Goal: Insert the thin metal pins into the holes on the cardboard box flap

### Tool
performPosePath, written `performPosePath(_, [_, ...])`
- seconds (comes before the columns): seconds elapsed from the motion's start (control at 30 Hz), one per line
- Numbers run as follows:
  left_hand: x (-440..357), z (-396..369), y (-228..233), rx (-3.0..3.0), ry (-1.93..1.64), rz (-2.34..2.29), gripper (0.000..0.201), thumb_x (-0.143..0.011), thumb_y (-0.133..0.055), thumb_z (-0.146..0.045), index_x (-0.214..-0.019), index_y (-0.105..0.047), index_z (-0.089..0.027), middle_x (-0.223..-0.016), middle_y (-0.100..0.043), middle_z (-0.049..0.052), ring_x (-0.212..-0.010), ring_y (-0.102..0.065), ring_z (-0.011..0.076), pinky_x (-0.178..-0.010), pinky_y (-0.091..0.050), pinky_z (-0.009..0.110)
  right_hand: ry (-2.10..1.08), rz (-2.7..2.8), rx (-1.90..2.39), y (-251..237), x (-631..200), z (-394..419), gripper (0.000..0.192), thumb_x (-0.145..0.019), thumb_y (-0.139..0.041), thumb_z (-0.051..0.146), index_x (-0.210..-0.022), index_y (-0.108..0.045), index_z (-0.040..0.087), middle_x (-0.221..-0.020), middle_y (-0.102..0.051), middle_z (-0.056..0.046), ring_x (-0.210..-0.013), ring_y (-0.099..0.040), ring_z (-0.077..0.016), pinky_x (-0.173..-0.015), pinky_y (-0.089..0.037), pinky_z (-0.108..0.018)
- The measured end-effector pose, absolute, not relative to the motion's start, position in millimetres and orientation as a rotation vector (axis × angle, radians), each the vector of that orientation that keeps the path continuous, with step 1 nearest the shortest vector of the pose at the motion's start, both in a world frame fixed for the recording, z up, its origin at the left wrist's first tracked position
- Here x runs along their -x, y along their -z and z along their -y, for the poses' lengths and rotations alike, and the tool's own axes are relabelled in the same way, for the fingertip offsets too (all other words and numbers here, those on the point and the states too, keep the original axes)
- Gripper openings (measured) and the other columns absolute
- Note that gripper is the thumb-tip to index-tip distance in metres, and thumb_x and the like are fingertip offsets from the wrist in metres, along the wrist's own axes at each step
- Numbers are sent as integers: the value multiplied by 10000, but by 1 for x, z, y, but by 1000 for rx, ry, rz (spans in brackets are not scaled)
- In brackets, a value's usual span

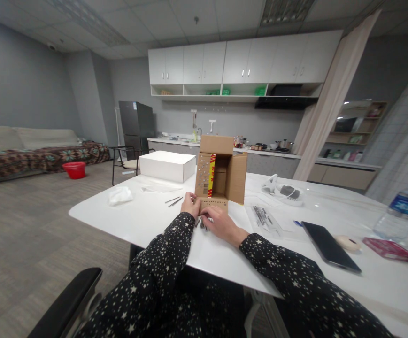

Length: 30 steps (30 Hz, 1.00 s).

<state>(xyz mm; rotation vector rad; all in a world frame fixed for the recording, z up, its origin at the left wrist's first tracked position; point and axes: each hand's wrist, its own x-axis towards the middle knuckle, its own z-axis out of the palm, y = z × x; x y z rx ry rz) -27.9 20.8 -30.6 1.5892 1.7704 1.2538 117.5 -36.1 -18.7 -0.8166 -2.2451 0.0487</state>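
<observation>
1. The left hand (pixel 189 205) sits at the left edge of the cardboard box's near flap (pixel 218 203), its thumb and fingers drawn close together; whether anything is pinched between them, I cannot tell.
2. The right hand (pixel 222 223) is just beside it at 4 o'clock, fingers bent and narrow over the flap's lower edge; its grip is hidden too.
3. At 6 o'clock from the fingertips, a small cluster of metal pieces (pixel 204 226) lies on the white table (pixel 143 218), partly under the right hand.
4. The cardboard box (pixel 220 180) stands at 12 o'clock, its opening facing the hands and its flaps spread. A yellow-and-red strip (pixel 211 176) runs down its dotted left flap (pixel 203 176).
5. Between 9 and 10 o'clock, near the left hand, lie thin metal rods (pixel 174 202); well beyond them is a crumpled white item (pixel 120 195).
6. A closed white box (pixel 165 165) rests at 10 to 11 o'clock.
7. Toward 3 o'clock lies a clear packet (pixel 266 220); farther out, nearer 4, are a dark phone (pixel 330 246) and a pink pack (pixel 390 249), with a blue-capped bottle (pixel 396 225) behind.
8. Off the table, a red bucket (pixel 74 170) stands around 10 o'clock.
</observation>
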Motion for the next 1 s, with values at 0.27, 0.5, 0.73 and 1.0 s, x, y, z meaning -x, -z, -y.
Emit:
performPosePath(0.27, [30, -34, 43, -1515, -1318, -1709, 235, -721, -612, -296, -883, -469, -203, -805, -630, 25, -700, -601, 133, -693, -469, 271, -130, 2031, 919, 22, -120, 28, 80, -840, -491, 159, -883, -557, 177, -834, -611, -50, -802, -557, -174, -749, -446, -304])
performPosePath(0.5, [30, -35, 46, -1505, -1355, -1677, 283, -683, -642, -285, -887, -467, -198, -779, -621, 15, -689, -605, 139, -650, -475, 259, -229, 1846, 974, 24, -123, 22, 67, -787, -467, 152, -825, -508, 188, -786, -546, -22, -720, -520, -163, -681, -433, -292])
performPosePath(0.73, [29, -34, 46, -1519, -1376, -1681, 265, -684, -640, -271, -872, -466, -205, -776, -617, 13, -693, -599, 141, -637, -466, 253, -274, 1764, 974, 25, -123, 19, 43, -766, -469, 166, -799, -469, 195, -776, -520, -10, -694, -501, -156, -657, -431, -289])
performPosePath(1.0, [30, -38, 50, -1509, -1406, -1657, 283, -676, -655, -269, -880, -472, -196, -824, -608, 15, -676, -583, 121, -655, -469, 257, -238, 1789, 909, 25, -118, 13, 111, -766, -450, 130, -841, -509, 186, -852, -520, -40, -761, -520, -167, -701, -461, -304])
